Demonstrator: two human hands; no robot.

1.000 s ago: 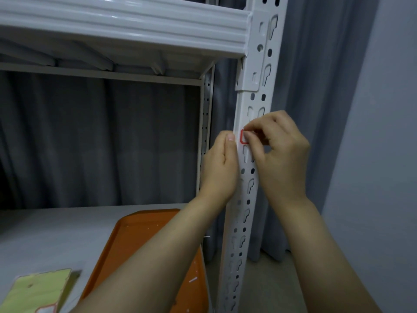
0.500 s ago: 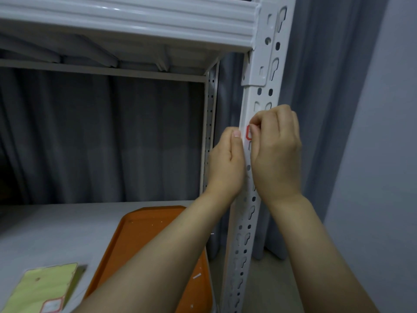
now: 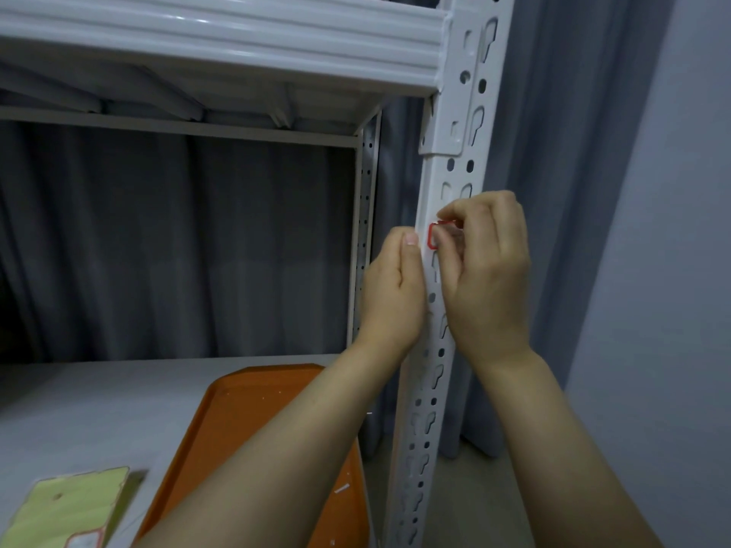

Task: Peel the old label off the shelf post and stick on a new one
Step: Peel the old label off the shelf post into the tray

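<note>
Head view: fingers [image 3: 455, 211] of the right hand [image 3: 486, 278] pinch the red-bordered label [image 3: 432, 240]; left hand [image 3: 391, 298] grips the shelf post [image 3: 424, 423].

left hand [image 3: 391, 294] bare | right hand [image 3: 488, 282] bare | forearms bare | thumbnail short

Orange tray [image 3: 253, 409] on lower shelf [image 3: 99, 409], grey curtain [image 3: 197, 247] behind

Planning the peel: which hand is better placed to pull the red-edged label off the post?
Right, likely: the right hand pinches at the label, while the left hand only holds the post.
</note>
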